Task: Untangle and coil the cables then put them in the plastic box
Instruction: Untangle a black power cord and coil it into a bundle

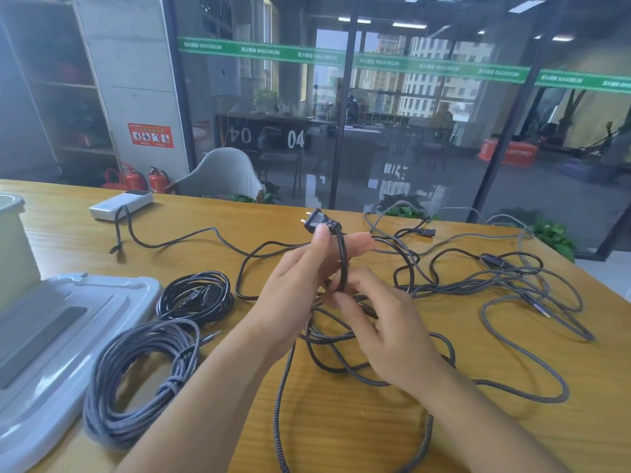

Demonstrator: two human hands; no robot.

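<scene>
— Head view, centre: what do the hands hold?
— Left hand [300,268] pinches the black cord [342,264] just under its plug [318,221], thumb up. Right hand [379,322] curls round the cord's lower loop; its fingertips are hidden.
— And the rest?
— Tangle [495,288] sprawls right of centre on the table [341,421]. Black coil [196,297] and grey coil [136,380] lie lower left beside the lid [54,336].
— The box [13,247]?
— Left edge, cut off.
</scene>
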